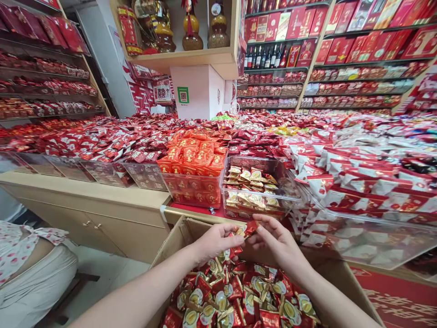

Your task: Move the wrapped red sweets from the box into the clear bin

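Above an open cardboard box (184,232), my left hand (218,242) is closed on red-and-gold candy packets (243,231), with another packet showing under its fingers. My right hand (273,237) has its thumb and fingers on the red end of the same packets. Below both hands, the box holds many loose durian candy packets (239,296) in red and gold wrappers. Just beyond the hands stands a clear plastic bin (261,200), partly filled with gold packets that lie in rows.
Left of that bin stands a bin of orange-red packets (194,177); to the right, a large bin of red-and-white packets (358,191). A wooden cabinet (112,218) runs left. A seated person (37,273) is at the lower left. A shelf unit (184,57) overhangs the counter.
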